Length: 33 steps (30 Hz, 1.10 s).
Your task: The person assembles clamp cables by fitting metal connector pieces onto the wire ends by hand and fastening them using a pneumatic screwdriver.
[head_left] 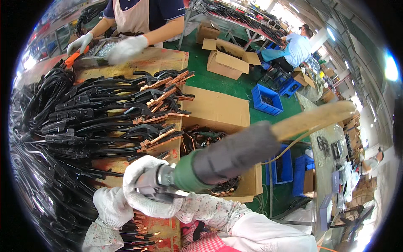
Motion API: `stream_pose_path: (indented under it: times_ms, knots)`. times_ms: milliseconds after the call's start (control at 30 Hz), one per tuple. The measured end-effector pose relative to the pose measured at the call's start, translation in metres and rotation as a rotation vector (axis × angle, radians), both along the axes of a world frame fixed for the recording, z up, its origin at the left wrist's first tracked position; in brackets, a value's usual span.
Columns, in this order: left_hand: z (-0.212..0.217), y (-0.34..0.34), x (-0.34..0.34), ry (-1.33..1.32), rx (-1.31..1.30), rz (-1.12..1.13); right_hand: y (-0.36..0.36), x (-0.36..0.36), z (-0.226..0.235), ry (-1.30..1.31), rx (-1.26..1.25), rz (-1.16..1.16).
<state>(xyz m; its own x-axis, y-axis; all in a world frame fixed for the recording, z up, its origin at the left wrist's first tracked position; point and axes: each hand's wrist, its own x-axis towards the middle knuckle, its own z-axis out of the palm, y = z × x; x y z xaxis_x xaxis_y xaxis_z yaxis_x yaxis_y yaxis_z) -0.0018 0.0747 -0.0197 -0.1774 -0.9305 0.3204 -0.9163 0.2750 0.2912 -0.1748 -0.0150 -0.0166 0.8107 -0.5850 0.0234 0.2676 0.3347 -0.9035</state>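
My right hand (153, 191), in a white knit glove, is wrapped around the grey metal head of a power tool (201, 166). Its green collar and black-wrapped body point up to the right, where a thick yellowish hose leads off; the working tip is hidden. Close beside it, my gloved left hand (112, 206) is closed low over the table, and whatever its fingers grip is out of sight. Just beyond both hands lie rows of black welding electrode holders (142, 111) with copper jaws, on black cables (46, 168). More copper jaws (142, 233) show below my hands.
The worn wooden table (168, 147) ends at my right. Against its edge stands an open cardboard box (218, 105) holding clamp parts. Across the table a co-worker's gloved hands (128, 49) move near an orange-handled tool (75, 58). Blue crates (267, 100) and another carton (228, 63) stand on the green floor.
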Motion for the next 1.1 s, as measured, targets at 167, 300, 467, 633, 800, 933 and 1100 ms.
stream_pose_path:
  times_ms: [167,300,467,633,800,933,1100]
  knots:
    - [0.003,-0.004,-0.006,-0.030,0.063,-0.035,0.002,-0.010,0.014,-0.338,0.186,-0.431]
    - [-0.002,0.000,-0.001,0.040,-0.060,-0.033,-0.009,-0.098,0.007,0.022,0.422,-0.627]
    - [0.029,-0.052,-0.024,0.475,-0.104,0.201,0.008,-0.222,-0.071,0.912,0.260,-0.727]
    - [-0.014,-0.064,-0.028,0.081,-0.183,0.050,0.046,-0.298,-0.132,1.745,-0.071,-0.466]
    - [-0.029,-0.062,-0.018,-0.145,-0.118,-0.095,0.039,-0.276,-0.130,1.773,-0.890,-0.658]
    - [-0.012,-0.047,-0.025,-0.260,-0.046,-0.038,0.004,-0.226,-0.154,1.555,-1.000,-0.439]
    - [0.043,0.008,-0.013,-0.363,0.057,0.073,0.010,-0.187,-0.241,1.679,-0.687,0.121]
